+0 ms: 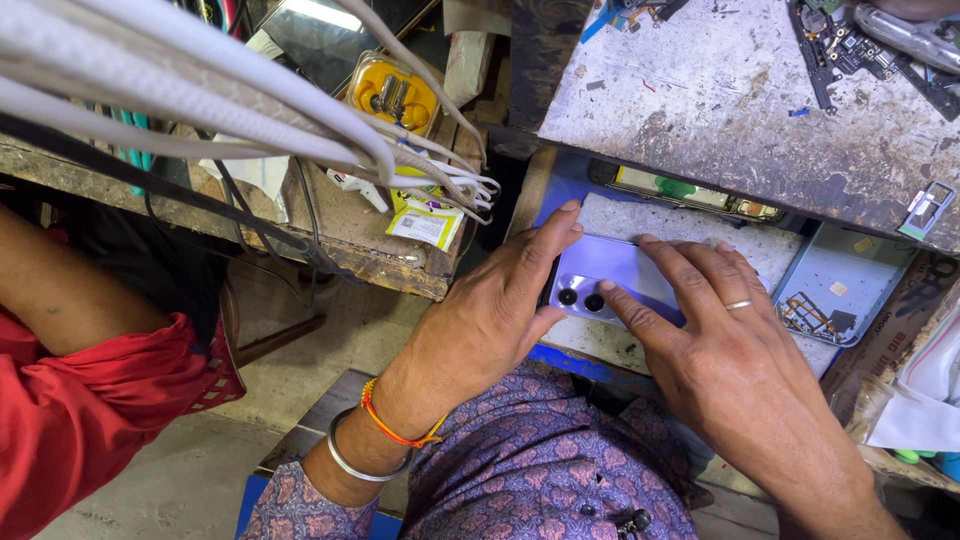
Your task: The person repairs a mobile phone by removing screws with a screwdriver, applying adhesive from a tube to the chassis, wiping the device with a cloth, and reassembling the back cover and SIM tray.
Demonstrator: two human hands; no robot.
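A lilac smartphone point(610, 275) lies back up, its two camera lenses showing, on a worn grey pad point(690, 225) in an open drawer. My left hand point(500, 300) rests flat on the phone's left end, fingers stretched along its edge. My right hand point(715, 340), with a ring on one finger, presses flat on the phone's right part, its index fingertip beside the lenses. Both hands hold the phone down against the pad.
A blue phone back shell point(845, 290) with loose parts lies right of the pad. A scratched worktop point(720, 100) above holds dismantled phone frames point(860, 50). White cables point(200, 90) cross the upper left over a wooden bench with a yellow earbud case point(393, 95). Another person's red sleeve point(90, 400) is at left.
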